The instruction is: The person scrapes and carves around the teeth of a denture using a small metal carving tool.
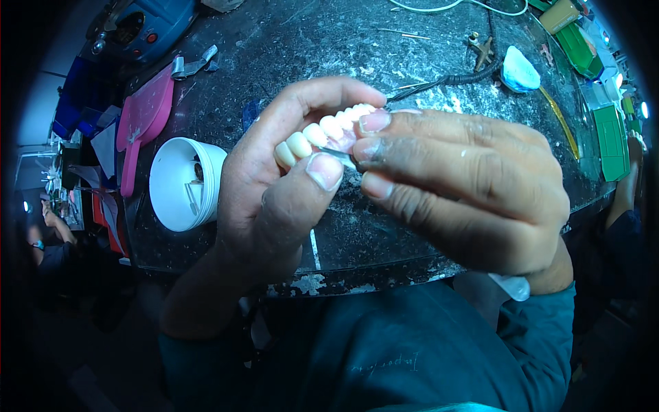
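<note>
My left hand [264, 165] is closed around a denture [331, 127], a curved row of white teeth on a pinkish base. Its thumb presses the near side of the row, and the index finger curls behind the far end. In my right hand [467, 185] is a slim metal hand tool [334, 152], pinched between thumb and fingers. The tool's tip touches or lies very close to the denture beside my left thumb. Most of its handle is hidden by my right hand, whose fingertips also meet the denture.
A white tub [217, 182] holding small metal pieces stands left of my hands, by a pink dustpan [147, 113]. Behind are a blue machine [154, 31], a white-blue lump [519, 72] and a black coiled cord [470, 77]. Green bins [611, 141] line the right. Another person's hand [51, 216] shows far left.
</note>
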A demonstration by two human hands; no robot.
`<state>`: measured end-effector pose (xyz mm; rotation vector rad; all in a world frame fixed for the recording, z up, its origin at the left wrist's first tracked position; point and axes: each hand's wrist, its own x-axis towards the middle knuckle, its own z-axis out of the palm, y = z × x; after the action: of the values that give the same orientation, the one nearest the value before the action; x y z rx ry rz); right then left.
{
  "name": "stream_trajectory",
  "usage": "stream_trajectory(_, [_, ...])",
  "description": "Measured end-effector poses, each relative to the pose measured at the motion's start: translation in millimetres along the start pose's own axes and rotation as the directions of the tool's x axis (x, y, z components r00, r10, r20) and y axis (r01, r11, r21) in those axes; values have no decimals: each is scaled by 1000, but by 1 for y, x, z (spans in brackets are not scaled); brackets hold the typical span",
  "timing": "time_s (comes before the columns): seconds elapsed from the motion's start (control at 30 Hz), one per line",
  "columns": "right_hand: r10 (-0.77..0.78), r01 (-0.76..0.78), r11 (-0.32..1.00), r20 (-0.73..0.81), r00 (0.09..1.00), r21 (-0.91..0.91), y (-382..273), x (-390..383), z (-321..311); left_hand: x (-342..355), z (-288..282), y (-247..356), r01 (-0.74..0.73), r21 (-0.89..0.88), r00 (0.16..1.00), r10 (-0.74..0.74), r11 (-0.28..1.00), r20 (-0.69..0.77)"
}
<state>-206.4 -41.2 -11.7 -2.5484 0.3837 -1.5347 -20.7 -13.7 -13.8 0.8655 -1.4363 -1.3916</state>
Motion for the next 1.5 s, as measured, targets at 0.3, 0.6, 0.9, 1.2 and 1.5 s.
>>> stream_trajectory(0.3, [-247,241,965,-54,967,-100,4,-5,3,-1,-6,-5,-9,-88,998,15,996,66])
stream_trajectory(0.6, [140,-129,979,-60,988,157,-9,-4,0,4,1,-5,-96,-146,995,99,985,14])
stream_trajectory(0.9, [94,-88,983,-28,995,163,-8,-5,3,1,-3,-4,-96,-156,994,104,983,42])
stream_trajectory(1.2, [117,-105,976,-54,992,191,-9,-4,6,0,-2,-4,-107,-138,994,106,985,-17])
stream_trajectory(1.5, [-22,19,992,21,1000,122,0,-3,2,1,3,5,44,-162,996,-57,986,-74])
